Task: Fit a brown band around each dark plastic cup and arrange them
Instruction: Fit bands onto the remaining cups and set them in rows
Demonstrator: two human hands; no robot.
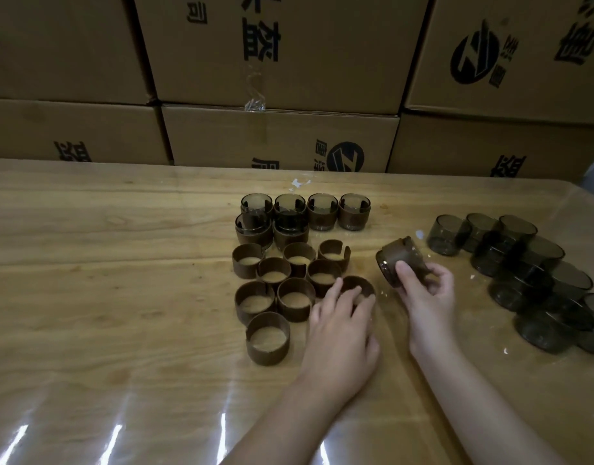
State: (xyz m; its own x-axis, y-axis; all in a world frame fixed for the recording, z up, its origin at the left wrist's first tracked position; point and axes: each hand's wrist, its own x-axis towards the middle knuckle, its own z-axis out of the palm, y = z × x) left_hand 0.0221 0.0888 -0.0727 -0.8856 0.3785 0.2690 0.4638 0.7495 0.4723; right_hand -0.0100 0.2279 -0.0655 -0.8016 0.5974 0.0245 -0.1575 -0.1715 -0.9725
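Observation:
My right hand [426, 293] grips a dark cup with a brown band on it [401, 260], tilted on its side above the table. My left hand [342, 323] has its fingers on a loose brown band [357, 284] that stands on the table. Several empty brown bands [268, 342] stand in a cluster left of that hand. Behind them, several banded cups [354, 211] stand in two rows. Several bare dark cups [510, 260] are grouped at the right.
The wooden table [121, 263] is covered with shiny clear film. Stacked cardboard boxes [278, 62] with black print form a wall along the table's far edge. A small white scrap [299, 183] lies near the back.

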